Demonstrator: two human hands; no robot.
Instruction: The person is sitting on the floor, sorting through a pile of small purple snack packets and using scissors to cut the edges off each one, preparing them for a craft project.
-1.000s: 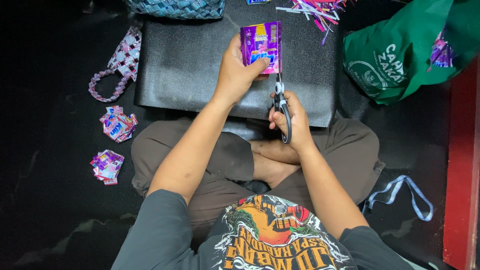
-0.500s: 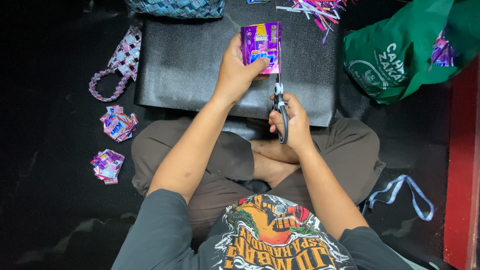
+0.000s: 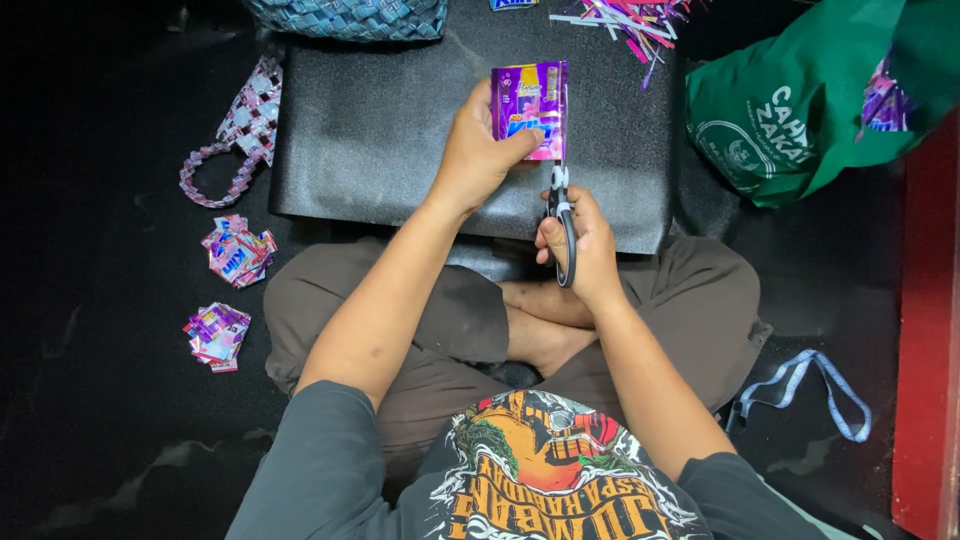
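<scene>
My left hand (image 3: 478, 150) is clamped on a purple sachet (image 3: 531, 108), thumb across its front and fingers behind, holding it upright over the black mat (image 3: 370, 140). My right hand (image 3: 583, 240) is closed through the black handles of a pair of scissors (image 3: 560, 215), whose blades point up and meet the sachet's lower right edge; I cannot tell how wide the blades stand. The two hands sit close together, the right just below the left, both above my crossed legs in brown trousers (image 3: 700, 300).

The mat lies on the dark floor (image 3: 100, 420) just in front of my knees. At its far edge, a woven blue basket (image 3: 350, 15) touches the top left corner, and a heap of thin cut strips (image 3: 630, 18) in pink and purple lies near the top right. Left of the mat is a woven handle strip (image 3: 235, 130) curled into a loop, and nearer to me two small piles of folded wrappers (image 3: 238, 250) and (image 3: 216, 334). On the right a green bag (image 3: 800, 110) slumps open with more purple sachets showing inside. A pale blue strap (image 3: 810, 385) lies by my right knee.
</scene>
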